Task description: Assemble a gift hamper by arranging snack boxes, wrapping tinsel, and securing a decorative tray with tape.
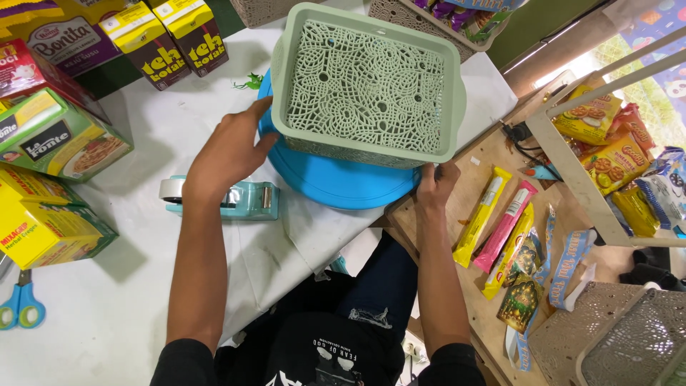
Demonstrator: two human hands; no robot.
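Observation:
A pale green lattice basket (pixel 366 78) stands on a round blue tray (pixel 336 182) at the edge of a white table (pixel 143 314). My left hand (pixel 227 150) rests against the basket's left wall and the tray's rim, fingers spread. Under the basket's front right corner, my right hand (pixel 434 184) touches the tray's edge with its fingers curled. The basket is empty inside. A teal tape dispenser (pixel 239 199) lies just below my left hand.
Boxed foods and drink cartons (pixel 175 39) line the table's left and back. Blue scissors (pixel 21 304) lie at the left edge. Snack bars (pixel 493 221) and ribbon lie on a wooden surface to the right, beside a white rack of snack packets (pixel 607 157) and a brown basket (pixel 629 343).

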